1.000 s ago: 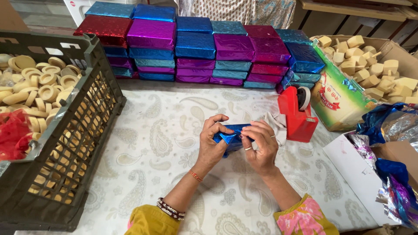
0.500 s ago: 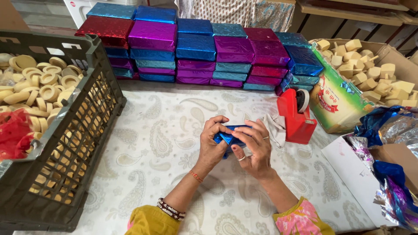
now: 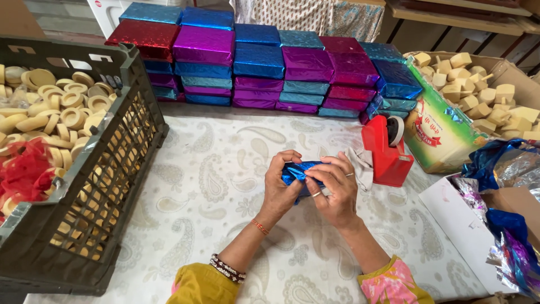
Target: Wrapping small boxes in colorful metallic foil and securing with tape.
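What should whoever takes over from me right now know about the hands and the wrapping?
Left hand and right hand together grip one small block in blue foil above the paisley tablecloth.
Done: stacks of foil-wrapped blocks at the table's back edge.
In hand: foil folded around the block, ends not visibly taped.
Left: unwrapped pieces fill the dark crate and the cardboard box. Red tape dispenser beside the right hand; loose foil further right.

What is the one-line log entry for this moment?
left hand: holds blue foil packet | right hand: folds its foil | red tape dispenser: beside
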